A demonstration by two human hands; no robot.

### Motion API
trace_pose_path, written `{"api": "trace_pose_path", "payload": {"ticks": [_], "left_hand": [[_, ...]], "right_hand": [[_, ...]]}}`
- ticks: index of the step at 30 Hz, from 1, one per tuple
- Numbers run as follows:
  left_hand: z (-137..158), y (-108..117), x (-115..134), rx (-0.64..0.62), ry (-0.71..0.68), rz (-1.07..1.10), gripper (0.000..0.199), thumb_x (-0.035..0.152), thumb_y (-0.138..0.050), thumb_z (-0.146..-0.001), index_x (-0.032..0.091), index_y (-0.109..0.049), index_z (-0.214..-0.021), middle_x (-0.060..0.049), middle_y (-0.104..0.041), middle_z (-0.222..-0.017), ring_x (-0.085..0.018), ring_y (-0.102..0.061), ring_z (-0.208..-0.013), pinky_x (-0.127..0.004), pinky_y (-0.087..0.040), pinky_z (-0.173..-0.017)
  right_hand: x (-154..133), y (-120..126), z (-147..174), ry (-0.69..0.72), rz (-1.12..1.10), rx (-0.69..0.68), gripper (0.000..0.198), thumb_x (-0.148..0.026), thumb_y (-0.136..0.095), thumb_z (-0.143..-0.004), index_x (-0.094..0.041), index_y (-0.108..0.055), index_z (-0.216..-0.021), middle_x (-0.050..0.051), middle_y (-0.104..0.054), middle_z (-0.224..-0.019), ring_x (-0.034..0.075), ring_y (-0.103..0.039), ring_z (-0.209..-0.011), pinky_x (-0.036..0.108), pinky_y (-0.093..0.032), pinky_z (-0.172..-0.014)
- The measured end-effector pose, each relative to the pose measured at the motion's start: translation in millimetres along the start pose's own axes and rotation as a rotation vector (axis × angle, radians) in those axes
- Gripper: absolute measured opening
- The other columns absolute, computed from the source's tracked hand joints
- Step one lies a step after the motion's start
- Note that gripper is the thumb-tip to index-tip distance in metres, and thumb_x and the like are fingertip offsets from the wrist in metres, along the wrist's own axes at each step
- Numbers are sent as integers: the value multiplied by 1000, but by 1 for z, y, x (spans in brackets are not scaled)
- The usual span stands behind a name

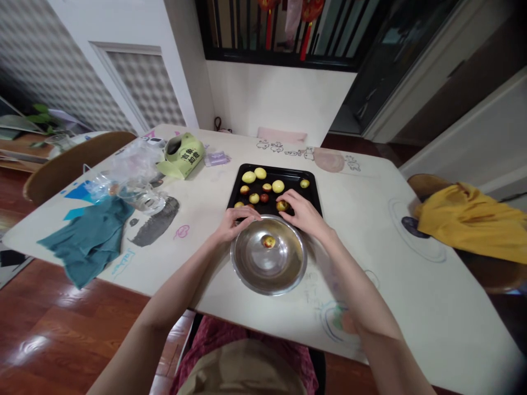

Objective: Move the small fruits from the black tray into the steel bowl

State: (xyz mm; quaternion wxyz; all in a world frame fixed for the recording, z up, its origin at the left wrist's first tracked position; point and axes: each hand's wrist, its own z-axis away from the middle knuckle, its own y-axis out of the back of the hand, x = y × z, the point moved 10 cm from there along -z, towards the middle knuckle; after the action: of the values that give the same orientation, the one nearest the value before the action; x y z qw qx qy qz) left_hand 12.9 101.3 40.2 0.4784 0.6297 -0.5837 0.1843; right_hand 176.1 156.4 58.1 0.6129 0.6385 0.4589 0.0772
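My right hand (pixel 302 211) reaches over the near right part of a black baking tray (pixel 315 192), its fingers closed around a small red-and-green jujube (pixel 282 206). My left hand (pixel 236 222) lies at the far left rim of a shiny metal bowl (pixel 269 280), thumb and fingers curled at the rim; its fingertips are partly hidden. One yellow-and-red jujube (pixel 269 242) lies inside the bowl. On the tray are several similar jujubes, among them a dark red one (pixel 264 197), and larger pale yellow-green fruits, such as this round one (pixel 278 186).
Left on the white table (pixel 206 219) are a green carton (pixel 183 156), a clear plastic container (pixel 144 197), plastic bags and a teal cloth (pixel 90 236). A small purple packet (pixel 217 158) lies behind. A yellow cloth (pixel 477 219) hangs over a chair at right.
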Motion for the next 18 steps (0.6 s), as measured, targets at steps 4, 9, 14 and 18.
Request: {"api": "trace_pose_path", "payload": {"ticks": [4,9,14,18], "left_hand": [[6,14,-3,173,7,-71,51,59,-50,-106,21,-79,-86,-10,-80,-88,-24,-75,-87,-43,-59,-85],[12,34,-11,392,16,-149,48,53,-49,-108,21,-74,-83,-8,-78,-87,-21,-74,-84,-39,-59,-83],[8,34,-34,363,76,-276,36,45,-48,-110,20,-73,-113,-10,-78,-109,-23,-72,-104,-40,-57,-96],[2,18,-45,186,20,-437,33,39,-51,-109,20,-69,-128,-12,-74,-123,-26,-67,-118,-45,-52,-106]], "right_hand": [[-49,-13,7,136,-161,-130,26,-18,-68,-93,-19,-67,-119,8,-64,-119,22,-65,-102,32,-52,-89],[-79,-56,14,197,-46,-307,25,-12,-74,-89,-19,-68,-112,7,-66,-115,23,-65,-103,32,-48,-89],[-79,-75,15,200,54,-358,23,-9,-76,-88,-20,-68,-107,6,-67,-110,22,-65,-99,30,-44,-84],[-79,-79,15,206,87,-369,19,-9,-76,-89,-19,-68,-103,6,-67,-108,21,-65,-97,31,-43,-86]]}}
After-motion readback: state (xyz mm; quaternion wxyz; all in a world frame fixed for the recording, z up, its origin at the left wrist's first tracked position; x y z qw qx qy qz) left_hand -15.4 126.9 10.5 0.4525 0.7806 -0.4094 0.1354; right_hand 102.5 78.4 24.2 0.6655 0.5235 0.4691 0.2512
